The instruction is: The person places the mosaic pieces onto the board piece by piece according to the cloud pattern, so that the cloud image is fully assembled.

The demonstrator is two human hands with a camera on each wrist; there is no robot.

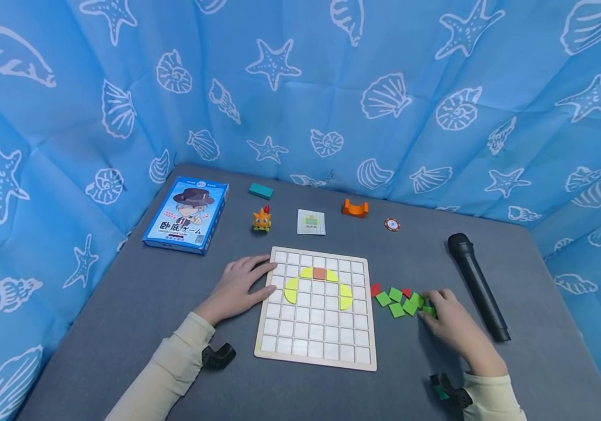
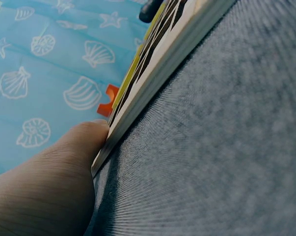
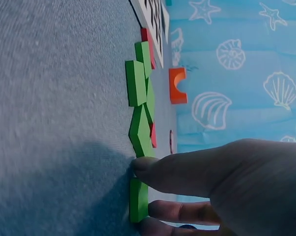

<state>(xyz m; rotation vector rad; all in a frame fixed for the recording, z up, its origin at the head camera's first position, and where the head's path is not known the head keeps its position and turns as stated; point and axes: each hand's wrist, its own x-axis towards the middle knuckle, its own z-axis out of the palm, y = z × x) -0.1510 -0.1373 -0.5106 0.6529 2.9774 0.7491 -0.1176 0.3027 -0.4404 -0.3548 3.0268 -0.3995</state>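
A wooden grid board [image 1: 317,362] with white squares lies mid-table, bearing yellow rounded pieces [image 1: 345,297] and an orange-red square [image 1: 319,273] in an arch. My left hand [image 1: 237,286] rests at its left edge, fingertips and thumb touching the frame; the left wrist view shows the thumb [image 2: 84,140] against the board's side [image 2: 152,73]. Right of the board lie several green square tiles [image 1: 397,310] and red pieces [image 1: 375,290]. At their right end my right hand [image 1: 450,321] holds a green tile [image 3: 139,200] between thumb and fingers, close to the tabletop.
A black microphone [image 1: 479,286] lies right of my right hand. Behind the board are a pattern card [image 1: 311,223], an orange toy figure [image 1: 261,220], a teal block [image 1: 261,190], an orange arch block [image 1: 355,208] and a round chip [image 1: 392,224]. A blue game box [image 1: 187,214] lies back left.
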